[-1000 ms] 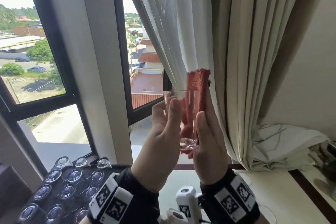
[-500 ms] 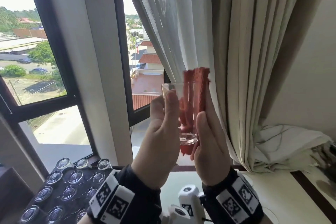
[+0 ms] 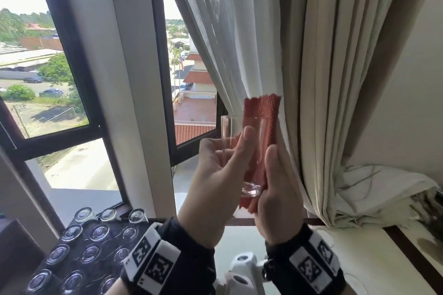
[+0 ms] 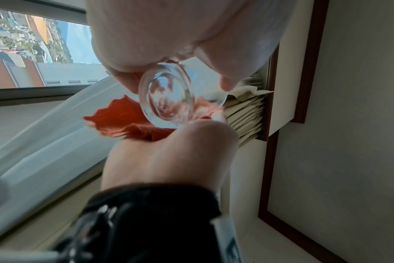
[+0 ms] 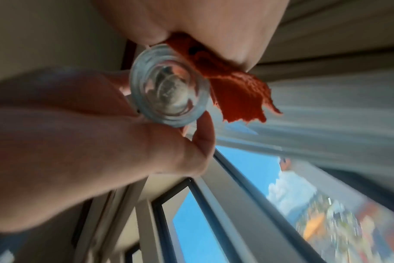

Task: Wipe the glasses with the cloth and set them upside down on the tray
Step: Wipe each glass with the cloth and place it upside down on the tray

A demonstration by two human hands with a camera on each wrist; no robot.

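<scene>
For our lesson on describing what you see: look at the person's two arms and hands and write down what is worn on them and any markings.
Both hands are bare, without gloves or rings in view. The left hand and right hand each emerge from a black sleeve. Around each wrist sits a band of white tiles printed with black square code patterns. Between the wrists, white plastic camera housings with round openings show.

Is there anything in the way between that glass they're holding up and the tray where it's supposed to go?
Nothing visible blocks the way. The glass is held up, upright, by the left hand, with the right hand pressing the red cloth against it. The tray lies lower left, already carrying upturned glasses; a free spot isn't visible.
</scene>
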